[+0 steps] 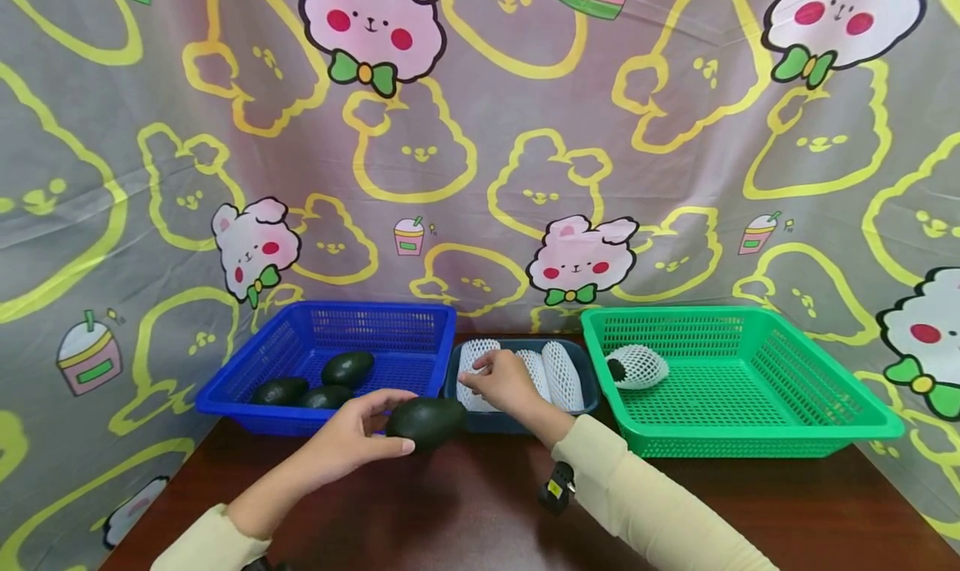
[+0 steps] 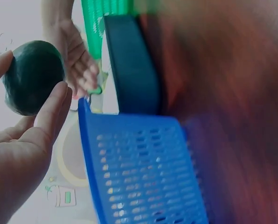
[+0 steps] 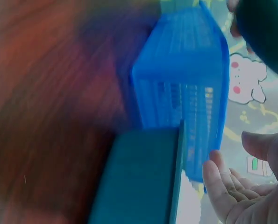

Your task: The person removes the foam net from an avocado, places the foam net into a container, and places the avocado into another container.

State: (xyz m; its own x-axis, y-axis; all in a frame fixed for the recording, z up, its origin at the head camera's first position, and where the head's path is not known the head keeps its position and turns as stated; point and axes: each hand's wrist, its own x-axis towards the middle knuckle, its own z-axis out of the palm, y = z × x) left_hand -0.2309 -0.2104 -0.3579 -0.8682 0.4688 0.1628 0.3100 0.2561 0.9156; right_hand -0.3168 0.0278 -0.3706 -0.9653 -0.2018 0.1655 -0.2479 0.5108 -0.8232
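Note:
My left hand (image 1: 351, 438) holds a dark green avocado (image 1: 426, 423) between thumb and fingers, above the table in front of the baskets. In the left wrist view the avocado (image 2: 33, 77) sits in the fingertips. My right hand (image 1: 506, 379) is over the dark blue-grey tray (image 1: 495, 422), near a white foam net sleeve (image 1: 480, 354). The right wrist view shows that hand (image 3: 251, 196) with loosely bent fingers, thumb apart, and nothing between them. More foam sleeves (image 1: 562, 375) lie in the tray, partly hidden by the right hand.
On the left, a blue basket (image 1: 247, 421) contains several avocados (image 1: 348, 368). A green basket (image 1: 750, 433) at the right holds one avocado in a foam net (image 1: 641, 367). The dark wooden table (image 1: 465, 513) meets a patterned cloth (image 1: 487, 221) behind the baskets.

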